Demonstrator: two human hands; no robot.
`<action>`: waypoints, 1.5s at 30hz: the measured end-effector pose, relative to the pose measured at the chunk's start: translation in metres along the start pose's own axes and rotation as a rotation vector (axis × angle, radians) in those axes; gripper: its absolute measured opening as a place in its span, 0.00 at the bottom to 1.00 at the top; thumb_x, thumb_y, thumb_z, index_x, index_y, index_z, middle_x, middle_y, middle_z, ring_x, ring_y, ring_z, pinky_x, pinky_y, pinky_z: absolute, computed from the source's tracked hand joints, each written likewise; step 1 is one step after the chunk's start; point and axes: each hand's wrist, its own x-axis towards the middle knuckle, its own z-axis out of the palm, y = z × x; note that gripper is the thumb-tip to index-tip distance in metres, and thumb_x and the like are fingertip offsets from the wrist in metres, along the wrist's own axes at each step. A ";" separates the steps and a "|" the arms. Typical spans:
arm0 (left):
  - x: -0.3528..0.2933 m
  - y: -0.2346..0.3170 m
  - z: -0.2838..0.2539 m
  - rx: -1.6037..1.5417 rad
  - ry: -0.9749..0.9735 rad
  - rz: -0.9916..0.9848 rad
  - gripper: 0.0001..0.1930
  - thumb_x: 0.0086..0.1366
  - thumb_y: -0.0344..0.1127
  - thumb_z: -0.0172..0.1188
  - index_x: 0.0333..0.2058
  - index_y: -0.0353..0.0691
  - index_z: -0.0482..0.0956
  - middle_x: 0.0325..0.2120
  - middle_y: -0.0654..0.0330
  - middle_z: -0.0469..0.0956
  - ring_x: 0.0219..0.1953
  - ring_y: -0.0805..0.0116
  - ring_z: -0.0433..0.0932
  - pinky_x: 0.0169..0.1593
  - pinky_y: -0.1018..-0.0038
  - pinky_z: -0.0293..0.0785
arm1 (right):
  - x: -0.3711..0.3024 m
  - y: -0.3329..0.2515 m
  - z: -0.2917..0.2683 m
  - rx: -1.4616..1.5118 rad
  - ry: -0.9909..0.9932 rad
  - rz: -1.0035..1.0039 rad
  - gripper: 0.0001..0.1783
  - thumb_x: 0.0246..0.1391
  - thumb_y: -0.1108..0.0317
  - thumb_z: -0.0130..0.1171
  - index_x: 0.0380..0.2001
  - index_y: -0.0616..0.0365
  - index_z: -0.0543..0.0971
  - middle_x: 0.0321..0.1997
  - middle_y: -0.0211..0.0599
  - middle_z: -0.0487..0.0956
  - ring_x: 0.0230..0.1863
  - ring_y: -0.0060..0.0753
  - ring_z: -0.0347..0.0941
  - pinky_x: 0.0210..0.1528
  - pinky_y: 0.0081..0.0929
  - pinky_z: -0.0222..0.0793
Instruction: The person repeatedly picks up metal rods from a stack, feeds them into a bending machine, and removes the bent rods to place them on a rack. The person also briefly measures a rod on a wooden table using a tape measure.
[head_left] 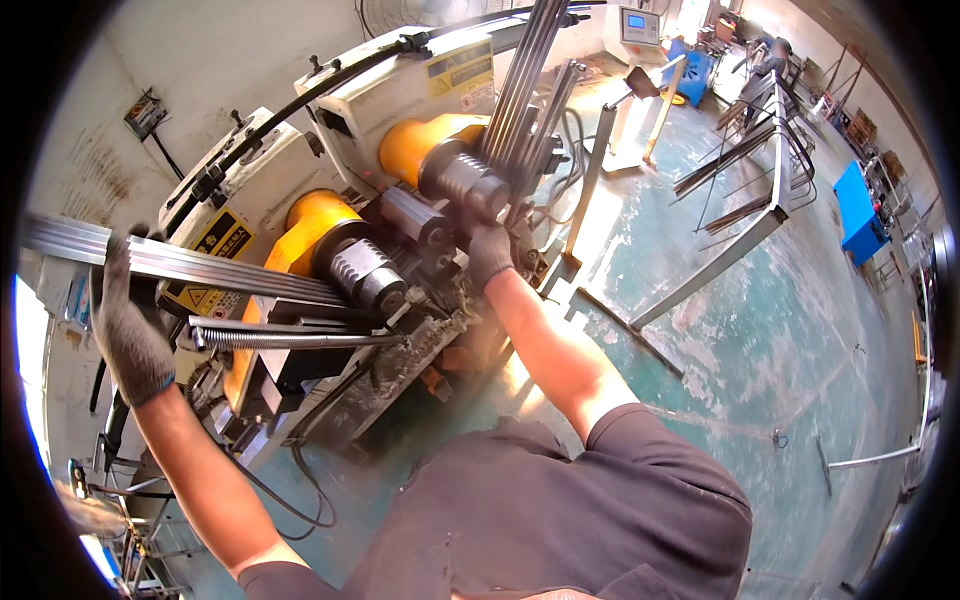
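Note:
My left hand (135,335), in a dark grey work glove, is at the left end of a bundle of long metal bars (215,268). Its fingers reach up across the bars and bend over their top edge. The bundle slopes slightly down to the right, toward a ribbed steel cylinder (362,270) on a yellow machine head (315,220). My right hand (490,252), also gloved, is just below a second ribbed cylinder (470,182) on another yellow head (415,145). Its fingers are blurred and partly hidden, so their grip cannot be made out.
A second bundle of bars (525,75) rises behind the right-hand cylinder. Below the left bundle lies a threaded rod (270,340). A black hose (300,100) arches over the machine. At right stand a metal rack (715,255) and a blue cabinet (860,210); a person (775,62) is far back.

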 end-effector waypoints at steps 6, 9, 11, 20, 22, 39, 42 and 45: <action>0.033 -0.017 0.058 0.388 -0.264 0.413 0.16 0.73 0.41 0.67 0.51 0.36 0.83 0.44 0.58 0.83 0.49 0.67 0.82 0.59 0.70 0.75 | -0.012 -0.009 -0.001 -0.031 -0.199 -0.060 0.14 0.63 0.68 0.64 0.48 0.64 0.83 0.43 0.34 0.84 0.41 0.28 0.79 0.44 0.29 0.74; 0.031 -0.017 0.111 0.221 -0.374 0.255 0.18 0.68 0.43 0.73 0.47 0.35 0.83 0.37 0.62 0.83 0.42 0.72 0.80 0.51 0.74 0.76 | 0.031 0.013 -0.021 -0.126 -0.258 0.066 0.14 0.60 0.66 0.66 0.46 0.63 0.84 0.40 0.33 0.84 0.38 0.27 0.79 0.40 0.29 0.74; 0.038 -0.010 0.123 0.343 -0.455 0.212 0.17 0.67 0.41 0.73 0.46 0.34 0.83 0.36 0.63 0.83 0.42 0.73 0.80 0.50 0.74 0.76 | 0.032 0.021 -0.004 -0.104 -0.230 0.035 0.09 0.62 0.64 0.62 0.38 0.59 0.82 0.31 0.32 0.81 0.30 0.27 0.77 0.32 0.27 0.70; 0.040 -0.024 0.124 0.232 -0.357 0.201 0.16 0.66 0.37 0.73 0.47 0.34 0.82 0.34 0.67 0.80 0.39 0.77 0.78 0.46 0.78 0.76 | 0.023 0.010 0.010 -0.099 -0.159 0.065 0.12 0.63 0.61 0.64 0.40 0.60 0.84 0.26 0.31 0.79 0.25 0.25 0.75 0.26 0.27 0.66; 0.041 -0.028 0.123 0.212 -0.344 0.205 0.15 0.66 0.37 0.73 0.47 0.35 0.82 0.34 0.67 0.80 0.38 0.77 0.78 0.45 0.78 0.76 | 0.025 0.014 0.009 -0.064 -0.178 0.065 0.11 0.62 0.63 0.65 0.41 0.60 0.83 0.26 0.32 0.79 0.25 0.26 0.75 0.26 0.27 0.67; 0.028 -0.002 0.135 0.321 -0.364 0.114 0.15 0.67 0.40 0.70 0.45 0.38 0.81 0.33 0.65 0.81 0.38 0.74 0.80 0.45 0.75 0.76 | 0.054 0.043 -0.008 -0.067 -0.229 0.101 0.17 0.59 0.58 0.66 0.43 0.61 0.86 0.34 0.34 0.84 0.35 0.27 0.79 0.38 0.32 0.74; 0.028 0.009 0.136 0.358 -0.353 0.072 0.14 0.66 0.39 0.71 0.44 0.37 0.81 0.33 0.65 0.81 0.38 0.73 0.80 0.46 0.75 0.76 | 0.047 0.037 -0.003 -0.149 -0.208 0.060 0.17 0.59 0.58 0.66 0.43 0.60 0.86 0.34 0.34 0.84 0.35 0.27 0.79 0.38 0.32 0.74; 0.041 0.004 0.136 0.269 -0.343 0.094 0.16 0.65 0.39 0.74 0.45 0.36 0.81 0.32 0.65 0.80 0.36 0.73 0.80 0.42 0.76 0.77 | 0.033 0.023 0.001 -0.140 -0.196 0.049 0.16 0.60 0.58 0.66 0.43 0.59 0.85 0.33 0.34 0.83 0.34 0.27 0.78 0.37 0.32 0.73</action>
